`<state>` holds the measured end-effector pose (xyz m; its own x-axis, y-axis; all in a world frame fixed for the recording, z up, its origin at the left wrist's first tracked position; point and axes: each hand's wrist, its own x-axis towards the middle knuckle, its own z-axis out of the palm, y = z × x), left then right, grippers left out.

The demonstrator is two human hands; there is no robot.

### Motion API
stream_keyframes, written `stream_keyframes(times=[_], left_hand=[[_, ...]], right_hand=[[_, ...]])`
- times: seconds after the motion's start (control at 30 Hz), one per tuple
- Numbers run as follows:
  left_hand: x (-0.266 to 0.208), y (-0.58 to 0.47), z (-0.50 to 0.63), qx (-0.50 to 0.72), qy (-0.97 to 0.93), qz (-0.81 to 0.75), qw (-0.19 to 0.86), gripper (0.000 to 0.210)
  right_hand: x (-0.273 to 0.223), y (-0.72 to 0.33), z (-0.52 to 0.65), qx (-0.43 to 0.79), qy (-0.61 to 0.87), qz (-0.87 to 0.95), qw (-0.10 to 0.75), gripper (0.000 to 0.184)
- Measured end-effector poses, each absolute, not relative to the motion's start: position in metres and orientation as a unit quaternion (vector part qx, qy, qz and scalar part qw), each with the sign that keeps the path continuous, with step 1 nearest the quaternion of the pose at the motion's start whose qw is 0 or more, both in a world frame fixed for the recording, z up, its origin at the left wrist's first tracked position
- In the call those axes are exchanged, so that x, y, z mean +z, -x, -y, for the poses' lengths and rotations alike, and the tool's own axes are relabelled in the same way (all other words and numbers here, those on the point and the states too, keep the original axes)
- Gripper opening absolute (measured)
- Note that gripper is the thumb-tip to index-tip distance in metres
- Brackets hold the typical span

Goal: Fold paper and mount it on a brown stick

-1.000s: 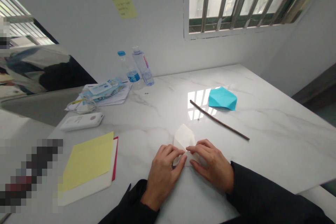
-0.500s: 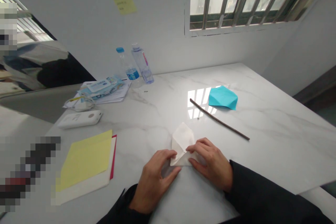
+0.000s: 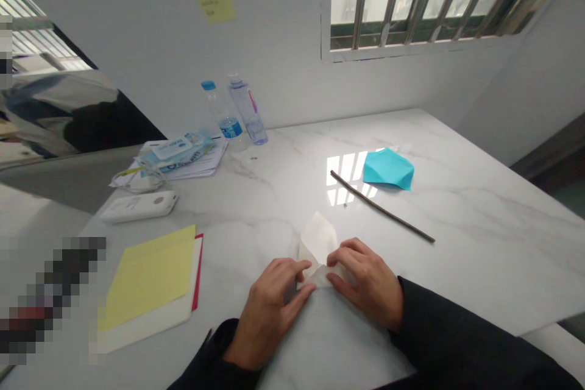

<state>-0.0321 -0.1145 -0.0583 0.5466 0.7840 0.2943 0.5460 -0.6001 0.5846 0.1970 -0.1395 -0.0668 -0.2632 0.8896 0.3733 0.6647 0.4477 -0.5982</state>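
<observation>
A folded sheet of white paper lies on the marble-patterned table, its pointed end facing away from me. Creases meet near its middle, between my two hands. On the left side, my left hand has its fingertips on a flap, and its thumb rests at the near edge. My right hand pinches the right side between curled fingers and thumb. Part of the paper is hidden under the fingers. Beyond the right hand lies a thin brown stick, with a creased turquoise paper past it.
Yellow paper tops several sheets at left. Behind them are a white power bank, a coiled cable and a wipes pack on papers. Two bottles stand by the wall. Another person's sleeve shows at far left.
My left thumb has shifted slightly up to the paper's near edge, and the near left corner is now more covered. My right fingers have moved only slightly on the paper.
</observation>
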Motion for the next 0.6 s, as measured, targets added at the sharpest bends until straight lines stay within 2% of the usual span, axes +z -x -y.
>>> stream_keyframes(times=[0.13, 0.23, 0.3, 0.43, 0.6], left_hand=[[-0.057, 0.019, 0.111, 0.268, -0.846, -0.415, 0.201, 0.02], [-0.058, 0.014, 0.11, 0.26, -0.838, -0.435, 0.2, 0.016], [-0.059, 0.013, 0.11, 0.253, -0.836, -0.445, 0.201, 0.014], [-0.059, 0.011, 0.111, 0.242, -0.831, -0.461, 0.196, 0.005], [-0.06, 0.007, 0.111, 0.249, -0.823, -0.473, 0.191, 0.015]], right_hand=[[-0.068, -0.195, 0.137, 0.147, 0.488, 0.79, 0.339, 0.009], [-0.068, -0.194, 0.136, 0.152, 0.497, 0.783, 0.342, 0.025], [-0.068, -0.193, 0.135, 0.156, 0.5, 0.78, 0.341, 0.03], [-0.068, -0.194, 0.134, 0.148, 0.489, 0.791, 0.336, 0.015], [-0.067, -0.195, 0.132, 0.144, 0.454, 0.814, 0.333, 0.012]])
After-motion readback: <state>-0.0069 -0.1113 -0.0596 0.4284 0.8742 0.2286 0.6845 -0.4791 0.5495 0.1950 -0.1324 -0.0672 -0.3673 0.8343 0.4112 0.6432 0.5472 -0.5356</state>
